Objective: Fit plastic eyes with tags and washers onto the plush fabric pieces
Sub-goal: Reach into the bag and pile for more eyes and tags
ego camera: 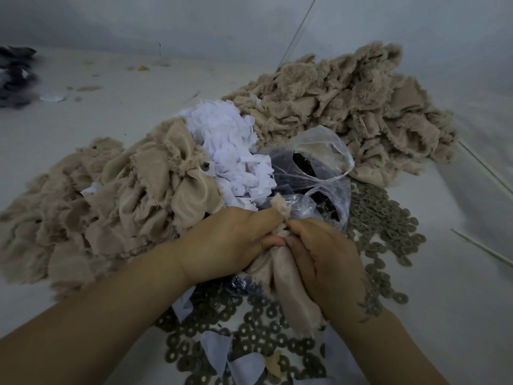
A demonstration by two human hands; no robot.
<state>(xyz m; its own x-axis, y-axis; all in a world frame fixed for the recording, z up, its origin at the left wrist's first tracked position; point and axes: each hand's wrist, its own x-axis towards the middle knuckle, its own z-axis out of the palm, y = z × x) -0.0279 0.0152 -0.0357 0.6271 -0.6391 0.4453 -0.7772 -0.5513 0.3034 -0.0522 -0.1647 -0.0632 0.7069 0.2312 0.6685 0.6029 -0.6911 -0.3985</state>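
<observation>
Two hands are working together: the left hand [236,240] and right hand [327,259] are pinching one beige plush piece [294,290] over scattered washers [388,218], beside the eye bag [313,173] and white tags [230,151] on the counter [458,273].

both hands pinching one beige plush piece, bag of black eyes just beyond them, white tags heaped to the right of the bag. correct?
Not quite. The head view shows the white tags heaped to the left of the bag, not the right. The rest holds: the left hand and right hand both pinch one beige plush piece.
</observation>
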